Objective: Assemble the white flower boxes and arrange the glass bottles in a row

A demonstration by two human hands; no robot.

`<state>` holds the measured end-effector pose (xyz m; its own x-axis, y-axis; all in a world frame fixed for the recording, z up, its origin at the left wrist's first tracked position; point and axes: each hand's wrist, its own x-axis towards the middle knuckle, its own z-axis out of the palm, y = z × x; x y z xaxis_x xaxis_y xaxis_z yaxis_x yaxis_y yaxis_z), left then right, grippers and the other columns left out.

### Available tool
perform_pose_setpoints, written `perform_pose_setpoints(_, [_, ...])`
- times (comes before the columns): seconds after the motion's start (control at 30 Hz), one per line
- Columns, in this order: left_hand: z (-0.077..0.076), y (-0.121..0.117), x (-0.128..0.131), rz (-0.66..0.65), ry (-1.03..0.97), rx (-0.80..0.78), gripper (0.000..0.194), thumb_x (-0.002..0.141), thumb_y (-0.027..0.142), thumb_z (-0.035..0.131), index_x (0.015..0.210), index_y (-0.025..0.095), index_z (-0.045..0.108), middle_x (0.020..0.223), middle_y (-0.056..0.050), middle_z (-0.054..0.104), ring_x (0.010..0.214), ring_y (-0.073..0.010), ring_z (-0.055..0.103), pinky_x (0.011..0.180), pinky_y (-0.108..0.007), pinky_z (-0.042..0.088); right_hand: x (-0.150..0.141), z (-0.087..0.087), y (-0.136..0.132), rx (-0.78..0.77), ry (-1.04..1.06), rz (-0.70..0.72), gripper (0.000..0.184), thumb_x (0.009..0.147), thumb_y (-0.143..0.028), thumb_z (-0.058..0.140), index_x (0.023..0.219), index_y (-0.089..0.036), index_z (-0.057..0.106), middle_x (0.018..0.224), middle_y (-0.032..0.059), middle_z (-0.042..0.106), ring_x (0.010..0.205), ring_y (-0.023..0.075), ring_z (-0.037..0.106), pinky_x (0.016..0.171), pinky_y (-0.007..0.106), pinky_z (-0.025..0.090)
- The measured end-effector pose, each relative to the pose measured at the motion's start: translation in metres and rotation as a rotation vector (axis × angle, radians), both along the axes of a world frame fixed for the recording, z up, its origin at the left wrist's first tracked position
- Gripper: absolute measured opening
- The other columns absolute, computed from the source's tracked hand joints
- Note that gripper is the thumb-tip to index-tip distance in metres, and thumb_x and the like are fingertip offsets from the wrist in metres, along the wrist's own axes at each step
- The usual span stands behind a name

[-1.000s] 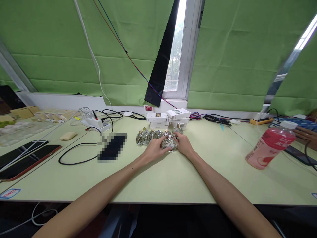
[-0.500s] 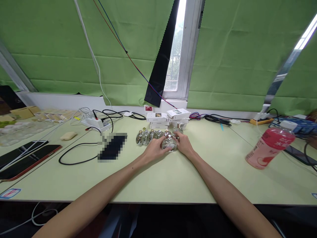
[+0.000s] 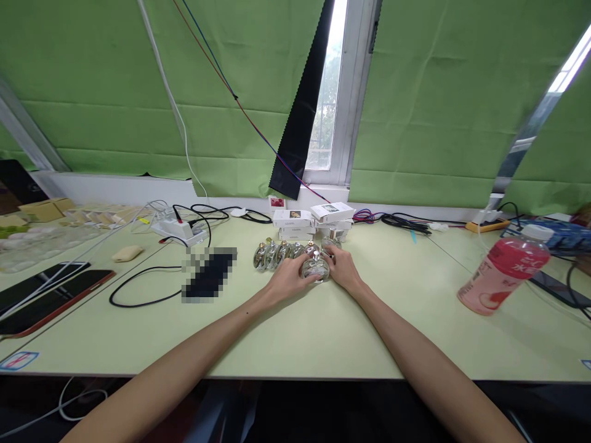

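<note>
Fingers of the left hand (image 3: 289, 279) close round one side of a clear glass bottle (image 3: 316, 269), thumb across its low front, probably to steady it upright on the table (image 3: 323, 344); those of the right hand (image 3: 345, 269) bend at its other side, though whether they grip cannot be told; just behind and leftward, more bottles (image 3: 271, 256) stand in a close row, perhaps for easy reach; farther back, white boxes (image 3: 295, 234) lie stacked, seemingly out of the hands' way.
</note>
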<state>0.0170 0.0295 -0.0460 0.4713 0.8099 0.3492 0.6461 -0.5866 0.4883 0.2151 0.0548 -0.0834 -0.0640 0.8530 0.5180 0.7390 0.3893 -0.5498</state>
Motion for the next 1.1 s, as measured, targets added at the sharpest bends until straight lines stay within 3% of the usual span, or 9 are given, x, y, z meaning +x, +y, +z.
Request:
perform_pose_setpoints(0.2, [0.001,-0.001,0.0,-0.009,0.003,0.007,0.039,0.082,0.048,0.069,0.106,0.017,0.068,0.064,0.002,0.062,0.056,-0.015,0.052,0.057,-0.025,0.034,0.0,0.002,-0.002,0.005,-0.023,0.019,0.038,0.095,-0.012,0.044,0.124,-0.021,0.067,0.115,0.0098,0.073,0.106,0.0234,0.067,0.095,0.034,0.05])
perform_pose_setpoints(0.53, [0.001,-0.002,0.001,0.001,-0.004,-0.011,0.042,0.082,0.049,0.068,0.109,0.017,0.068,0.063,0.002,0.061,0.056,-0.0154,0.052,0.056,-0.025,0.034,0.0,0.009,-0.007,-0.061,-0.027,-0.04,0.056,0.08,0.001,0.042,0.123,-0.02,0.072,0.107,0.0109,0.07,0.099,0.0238,0.064,0.093,0.033,0.05])
perform_pose_setpoints(0.77, [0.001,-0.001,0.0,-0.009,-0.006,-0.016,0.043,0.083,0.05,0.068,0.111,0.017,0.068,0.062,0.003,0.06,0.056,-0.0148,0.052,0.056,-0.024,0.033,0.001,0.009,-0.007,-0.028,0.018,-0.025,0.047,0.082,-0.001,0.041,0.116,-0.017,0.069,0.099,0.0104,0.068,0.091,0.0229,0.062,0.087,0.033,0.048])
perform_pose_setpoints(0.93, [0.001,-0.002,0.0,-0.01,-0.003,-0.02,0.043,0.083,0.047,0.068,0.113,0.017,0.067,0.062,0.003,0.06,0.057,-0.015,0.053,0.056,-0.024,0.034,0.0,0.007,-0.007,0.041,0.043,-0.013,0.028,0.094,-0.019,0.043,0.11,-0.019,0.066,0.095,0.0096,0.066,0.087,0.023,0.061,0.082,0.033,0.048])
perform_pose_setpoints(1.1, [-0.001,0.0,0.0,-0.011,-0.004,-0.018,0.044,0.083,0.047,0.068,0.115,0.017,0.067,0.062,0.003,0.06,0.057,-0.015,0.053,0.056,-0.024,0.034,0.001,0.011,-0.012,0.023,0.044,0.012,0.018,0.09,-0.017,0.052,0.102,-0.02,0.065,0.096,0.008,0.071,0.086,0.0227,0.064,0.081,0.033,0.048])
